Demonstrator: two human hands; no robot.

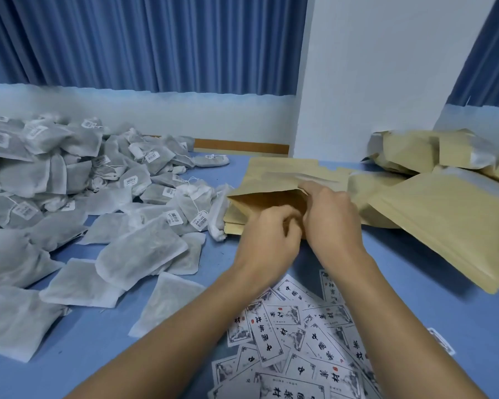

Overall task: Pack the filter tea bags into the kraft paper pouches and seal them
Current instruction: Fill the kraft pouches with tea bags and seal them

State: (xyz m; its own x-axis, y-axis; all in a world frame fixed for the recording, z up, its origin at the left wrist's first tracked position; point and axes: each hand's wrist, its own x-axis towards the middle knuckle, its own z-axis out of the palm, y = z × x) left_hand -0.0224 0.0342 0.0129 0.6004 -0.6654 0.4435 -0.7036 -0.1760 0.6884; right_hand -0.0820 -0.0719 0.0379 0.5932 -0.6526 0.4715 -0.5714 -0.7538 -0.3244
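Two hands, close together, grip the open mouth of a kraft paper pouch (260, 201) at the middle of the blue surface (415, 298), left hand (267, 234) on its near lip, right hand (333, 214) pinching the far lip. Filter tea bags (84, 182) heap at the left.

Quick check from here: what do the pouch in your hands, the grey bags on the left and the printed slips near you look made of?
Pouch: matte tan kraft paper, it seems; folds hold creases.
Grey bags: thin white filter fabric, probably non-woven; dark contents show through.
Printed slips: white paper or thin card, black ink; finish unclear.
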